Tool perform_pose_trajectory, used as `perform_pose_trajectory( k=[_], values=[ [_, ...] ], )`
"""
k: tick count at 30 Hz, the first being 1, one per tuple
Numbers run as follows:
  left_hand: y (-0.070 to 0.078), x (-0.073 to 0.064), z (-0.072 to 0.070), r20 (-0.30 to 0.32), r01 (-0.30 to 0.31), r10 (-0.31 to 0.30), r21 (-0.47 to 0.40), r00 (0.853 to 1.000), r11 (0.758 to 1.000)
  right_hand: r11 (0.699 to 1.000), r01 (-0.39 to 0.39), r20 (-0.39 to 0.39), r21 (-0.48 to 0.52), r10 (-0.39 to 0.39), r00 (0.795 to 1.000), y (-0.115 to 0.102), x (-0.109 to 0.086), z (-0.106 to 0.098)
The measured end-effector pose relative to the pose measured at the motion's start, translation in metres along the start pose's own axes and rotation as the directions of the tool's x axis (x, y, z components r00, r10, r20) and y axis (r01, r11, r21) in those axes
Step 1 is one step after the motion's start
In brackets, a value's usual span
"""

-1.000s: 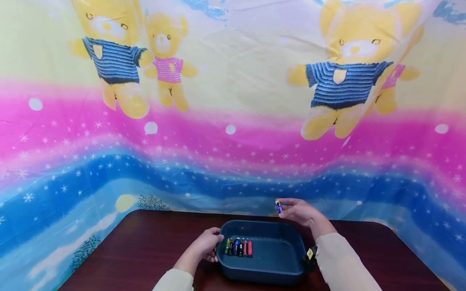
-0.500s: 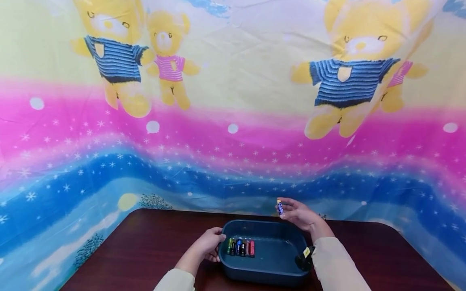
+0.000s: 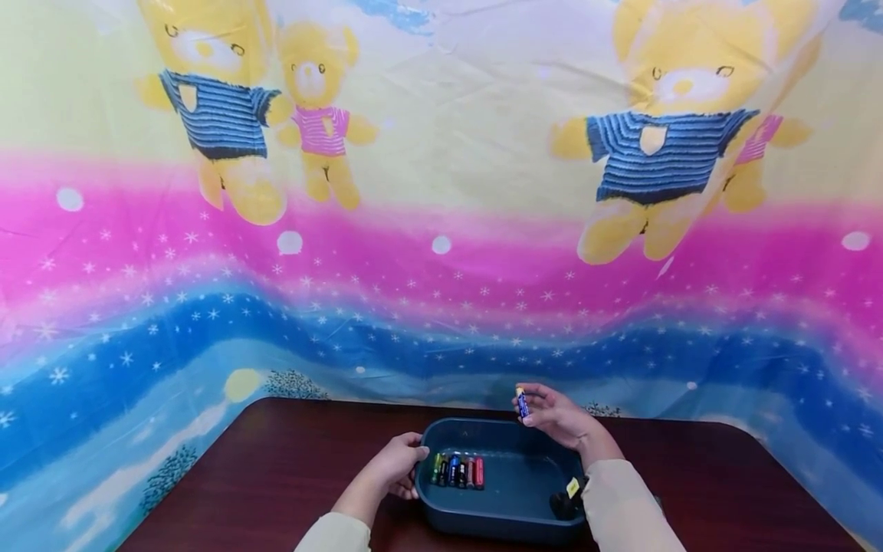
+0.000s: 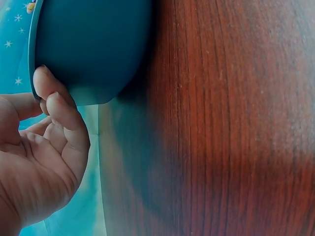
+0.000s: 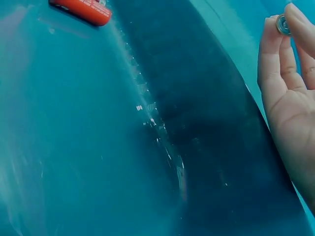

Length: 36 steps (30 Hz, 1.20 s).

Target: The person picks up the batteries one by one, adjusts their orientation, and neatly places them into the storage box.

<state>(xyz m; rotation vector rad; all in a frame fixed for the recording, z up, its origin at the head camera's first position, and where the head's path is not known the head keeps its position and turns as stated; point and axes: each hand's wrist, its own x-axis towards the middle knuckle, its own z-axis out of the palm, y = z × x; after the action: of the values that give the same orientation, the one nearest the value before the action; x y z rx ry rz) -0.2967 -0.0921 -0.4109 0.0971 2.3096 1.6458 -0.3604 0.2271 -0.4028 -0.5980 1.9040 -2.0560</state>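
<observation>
A dark teal rectangular tray (image 3: 510, 498) with raised walls stands on the table. My left hand (image 3: 395, 464) grips its left rim; in the left wrist view the thumb and fingers (image 4: 64, 110) pinch the tray wall (image 4: 93, 44). Several batteries of different colours lie side by side in the tray's left part, a red battery (image 3: 479, 473) at the right end of the row. Above the tray's far right rim, my right hand (image 3: 557, 416) pinches a blue battery with a yellowish end (image 3: 522, 402) between thumb and fingertips. The right wrist view shows that battery's round metal end (image 5: 282, 24).
The dark reddish-brown wooden table (image 3: 276, 475) extends to both sides of the tray. Behind it hangs a cloth backdrop (image 3: 441, 307) printed with bears and snowflakes. A black device with a yellow label (image 3: 569, 498) sits at the right wrist, over the tray's right side.
My right hand has moved slightly left and down toward the tray with the blue battery between its fingers. My left hand stays on the rim. The row of batteries has not visibly changed.
</observation>
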Motion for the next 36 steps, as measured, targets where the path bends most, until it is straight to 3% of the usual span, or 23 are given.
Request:
perform_pose_trajectory(
  k=[8, 15, 22, 28, 36],
  values=[
    [0.001, -0.001, 0.001, -0.007, 0.006, -0.006, -0.006, 1.0, 1.0, 1.0, 0.009, 0.022, 0.015, -0.01, 1.0, 0.003, -0.003, 0.003],
    [0.001, -0.001, 0.001, -0.003, 0.025, -0.025, -0.018, 1.0, 1.0, 1.0, -0.001, 0.105, 0.003, 0.001, 0.994, 0.006, -0.003, 0.004],
    [0.0, 0.0, 0.0, 0.016, 0.023, -0.022, -0.046, 1.0, 0.999, 0.997, -0.063, 0.194, -0.048, 0.071, 0.978, 0.006, 0.0, 0.007],
    [-0.002, -0.001, 0.0, 0.01, -0.01, 0.01, -0.044, 1.0, 0.999, 0.995, -0.092, 0.22, -0.043, 0.099, 0.97, 0.004, 0.001, 0.01],
    [-0.002, 0.0, 0.0, 0.015, 0.007, -0.007, -0.041, 1.0, 0.999, 0.98, -0.176, 0.251, -0.089, 0.193, 0.949, 0.003, 0.001, 0.015]
  ],
)
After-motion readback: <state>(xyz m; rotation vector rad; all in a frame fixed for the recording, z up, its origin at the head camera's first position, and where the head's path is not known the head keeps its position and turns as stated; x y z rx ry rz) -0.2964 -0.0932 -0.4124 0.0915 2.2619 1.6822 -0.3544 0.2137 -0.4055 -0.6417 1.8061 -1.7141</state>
